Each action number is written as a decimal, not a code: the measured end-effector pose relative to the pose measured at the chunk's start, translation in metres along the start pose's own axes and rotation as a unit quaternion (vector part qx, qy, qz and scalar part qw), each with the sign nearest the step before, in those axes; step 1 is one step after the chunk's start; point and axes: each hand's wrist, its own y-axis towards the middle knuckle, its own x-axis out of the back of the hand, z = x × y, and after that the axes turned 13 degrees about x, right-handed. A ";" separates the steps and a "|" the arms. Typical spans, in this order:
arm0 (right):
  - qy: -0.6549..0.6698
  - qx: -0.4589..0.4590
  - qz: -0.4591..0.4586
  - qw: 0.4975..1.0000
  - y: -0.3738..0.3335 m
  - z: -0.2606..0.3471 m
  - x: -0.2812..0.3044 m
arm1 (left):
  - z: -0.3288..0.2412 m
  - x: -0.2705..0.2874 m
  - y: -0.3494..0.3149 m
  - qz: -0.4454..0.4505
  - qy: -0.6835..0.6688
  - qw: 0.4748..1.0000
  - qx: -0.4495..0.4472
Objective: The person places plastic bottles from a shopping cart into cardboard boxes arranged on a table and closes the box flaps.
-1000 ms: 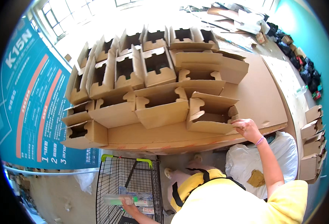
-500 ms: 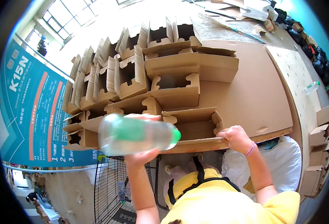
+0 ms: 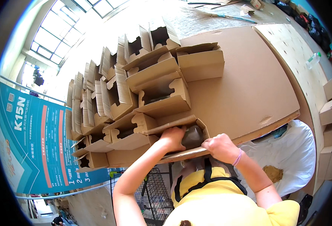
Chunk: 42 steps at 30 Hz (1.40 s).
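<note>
A clear plastic bottle (image 3: 193, 138) lies inside the open cardboard box (image 3: 201, 126) at the table's near edge. My left hand (image 3: 174, 138) reaches into this box and is closed against the bottle's left part; its fingertips are partly hidden by the bottle and box wall. Pinched between the fingers of my right hand (image 3: 223, 147) is the box's near right corner. Directly left of it stands another open cardboard box (image 3: 143, 124) with cut-out inner flaps.
Several open cardboard boxes (image 3: 155, 75) stand in rows on the cardboard-covered table (image 3: 248, 79). A wire cart (image 3: 151, 188) is below the near edge, with a white sack (image 3: 282, 158) to its right. A blue banner (image 3: 38, 139) hangs at left.
My left hand has brought the bottle from above the table down into the near box. My right hand still holds the box edge, and the view has shifted.
</note>
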 end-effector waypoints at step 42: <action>0.085 -0.379 -0.351 0.852 0.036 0.018 -0.067 | 0.059 -0.004 -0.074 -0.291 -0.110 0.949 -0.052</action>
